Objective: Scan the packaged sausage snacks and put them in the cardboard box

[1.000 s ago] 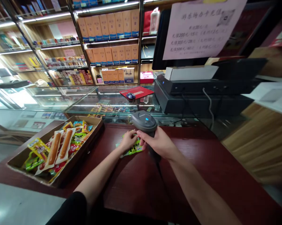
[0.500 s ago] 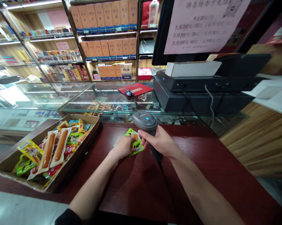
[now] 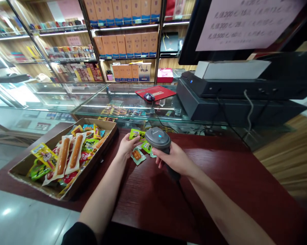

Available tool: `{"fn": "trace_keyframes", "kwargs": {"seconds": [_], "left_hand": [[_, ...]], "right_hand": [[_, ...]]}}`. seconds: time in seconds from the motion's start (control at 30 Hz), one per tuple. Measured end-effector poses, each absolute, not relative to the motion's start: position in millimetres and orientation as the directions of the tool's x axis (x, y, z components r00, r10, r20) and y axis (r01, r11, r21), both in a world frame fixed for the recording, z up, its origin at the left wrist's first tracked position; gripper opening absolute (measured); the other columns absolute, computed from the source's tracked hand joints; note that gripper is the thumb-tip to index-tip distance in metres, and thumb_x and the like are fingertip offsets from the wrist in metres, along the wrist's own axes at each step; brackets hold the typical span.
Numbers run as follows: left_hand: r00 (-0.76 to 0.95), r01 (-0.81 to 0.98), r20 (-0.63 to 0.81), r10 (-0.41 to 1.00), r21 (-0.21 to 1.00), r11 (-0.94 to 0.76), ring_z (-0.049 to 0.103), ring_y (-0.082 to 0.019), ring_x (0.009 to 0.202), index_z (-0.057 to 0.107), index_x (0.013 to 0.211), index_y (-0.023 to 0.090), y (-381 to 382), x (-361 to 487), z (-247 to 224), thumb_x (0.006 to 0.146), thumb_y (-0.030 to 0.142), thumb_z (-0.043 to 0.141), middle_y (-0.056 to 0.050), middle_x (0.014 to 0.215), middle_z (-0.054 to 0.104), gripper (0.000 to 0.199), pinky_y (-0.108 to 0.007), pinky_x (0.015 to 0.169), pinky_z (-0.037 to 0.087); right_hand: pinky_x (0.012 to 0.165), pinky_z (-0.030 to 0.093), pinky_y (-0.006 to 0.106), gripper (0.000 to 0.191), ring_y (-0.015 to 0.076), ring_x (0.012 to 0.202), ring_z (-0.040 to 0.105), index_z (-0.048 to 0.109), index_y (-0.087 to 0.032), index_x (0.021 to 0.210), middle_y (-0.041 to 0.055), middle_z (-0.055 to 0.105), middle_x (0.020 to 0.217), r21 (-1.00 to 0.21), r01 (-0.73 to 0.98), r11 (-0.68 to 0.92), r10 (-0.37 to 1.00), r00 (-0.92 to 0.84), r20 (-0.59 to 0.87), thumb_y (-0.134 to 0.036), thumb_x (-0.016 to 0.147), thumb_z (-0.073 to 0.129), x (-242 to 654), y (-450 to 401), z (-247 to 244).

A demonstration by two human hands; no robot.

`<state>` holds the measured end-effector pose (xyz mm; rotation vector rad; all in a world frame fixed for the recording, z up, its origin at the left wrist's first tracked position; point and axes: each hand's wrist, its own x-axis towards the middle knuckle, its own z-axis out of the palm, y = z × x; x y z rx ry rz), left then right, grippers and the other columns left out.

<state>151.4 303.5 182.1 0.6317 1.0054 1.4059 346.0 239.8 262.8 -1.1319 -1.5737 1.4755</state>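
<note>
My right hand (image 3: 177,157) is wrapped round the grip of a dark grey barcode scanner (image 3: 158,137), whose blue light is lit. Its cord runs down toward me. Between thumb and fingers, my left hand (image 3: 127,147) pinches a green snack packet (image 3: 136,133), lifted a little to the left of the scanner head. Below that hand a clear-backed packet (image 3: 138,156) with small orange-brown sausages lies on the dark red table (image 3: 148,200). Another green packet (image 3: 146,147) lies beside it, partly hidden by the scanner.
On the left stands a cardboard box (image 3: 92,163) of assorted snack packets, two long wrapped sausages (image 3: 76,151) on top. Behind the table is a glass counter (image 3: 122,93) with a red mouse pad (image 3: 162,92) and a mouse (image 3: 149,97). Dark machines (image 3: 219,105) stand at the right.
My left hand has moved slightly left and raised a green packet off the others, uncovering the sausage packet. The scanner stays in my right hand. The view has shifted.
</note>
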Motion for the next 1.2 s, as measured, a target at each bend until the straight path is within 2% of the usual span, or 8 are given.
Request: {"fn": "trace_keyframes", "kwargs": {"seconds": [0.13,0.5,0.67,0.73,0.87,1.0,1.1,1.2], "left_hand": [[-0.199,-0.578,-0.239,0.95,0.812,0.083,0.068,-0.014,0.068,0.059,0.082,0.015,305,160,176,0.052,0.019,0.087,-0.003,0.079,0.07,0.042,-0.026,0.07,0.055],[-0.234,-0.549,-0.201,0.951,0.835,0.041,0.068,-0.017,0.071,0.058,0.084,0.016,308,167,167,0.046,0.028,0.088,-0.004,0.081,0.071,0.05,-0.029,0.069,0.053],[-0.224,-0.568,-0.101,0.969,0.822,-0.045,0.068,-0.019,0.077,0.056,0.082,0.016,307,167,166,0.044,0.023,0.088,-0.005,0.083,0.071,0.05,-0.034,0.075,0.053],[-0.22,-0.57,-0.091,0.971,0.82,-0.052,0.067,-0.017,0.072,0.055,0.081,0.016,307,167,167,0.045,0.024,0.088,-0.005,0.08,0.07,0.049,-0.032,0.072,0.053],[-0.224,-0.568,-0.172,0.959,0.823,0.015,0.064,-0.012,0.062,0.057,0.083,0.016,307,166,168,0.045,0.028,0.088,-0.001,0.073,0.068,0.05,-0.026,0.064,0.05],[-0.262,-0.546,-0.197,0.945,0.838,0.023,0.061,-0.01,0.058,0.057,0.083,0.016,308,168,171,0.045,0.029,0.088,0.0,0.075,0.067,0.051,-0.023,0.058,0.047],[-0.299,-0.529,-0.162,0.94,0.848,-0.022,0.063,-0.011,0.061,0.056,0.081,0.015,305,166,180,0.046,0.03,0.088,-0.001,0.076,0.067,0.049,-0.023,0.059,0.048],[-0.349,-0.468,-0.051,0.936,0.874,-0.127,0.066,-0.014,0.069,0.056,0.081,0.015,297,154,198,0.05,0.031,0.088,-0.002,0.08,0.068,0.047,-0.027,0.067,0.053]], "right_hand": [[0.045,0.05,0.025,0.033,0.0127,0.045,0.059,0.051,-0.017,0.092,-0.0027,0.061,0.058,-0.986,0.16,-0.038,0.886,-0.452,-0.108,-0.044,0.08,0.067,337,232,255],[0.045,0.048,0.024,0.03,0.0127,0.044,0.059,0.051,-0.018,0.087,-0.0028,0.06,0.055,-0.972,0.23,-0.04,0.878,-0.457,-0.145,-0.044,0.082,0.065,328,228,251],[0.047,0.05,0.027,0.028,0.0135,0.045,0.058,0.052,-0.019,0.087,-0.004,0.058,0.054,-0.976,0.218,-0.001,0.882,-0.459,-0.104,-0.044,0.083,0.064,330,229,249],[0.047,0.05,0.028,0.028,0.0138,0.045,0.058,0.052,-0.02,0.087,-0.0039,0.059,0.055,-0.976,0.217,0.003,0.883,-0.46,-0.099,-0.044,0.083,0.064,330,229,248],[0.046,0.05,0.027,0.032,0.014,0.045,0.059,0.051,-0.018,0.093,-0.0029,0.061,0.058,-0.976,0.218,-0.008,0.884,-0.454,-0.109,-0.045,0.082,0.065,331,228,249],[0.045,0.05,0.026,0.036,0.0133,0.045,0.059,0.05,-0.017,0.096,-0.0034,0.061,0.059,-0.982,0.19,-0.016,0.884,-0.457,-0.103,-0.045,0.081,0.066,330,226,253],[0.045,0.048,0.025,0.036,0.0126,0.044,0.058,0.051,-0.017,0.095,-0.0038,0.06,0.058,-0.979,0.202,-0.02,0.888,-0.446,-0.11,-0.047,0.08,0.066,330,224,257],[0.046,0.048,0.025,0.036,0.0127,0.045,0.058,0.052,-0.017,0.091,-0.0033,0.06,0.058,-0.975,0.221,-0.025,0.902,-0.415,-0.117,-0.048,0.079,0.067,330,222,260]]}}
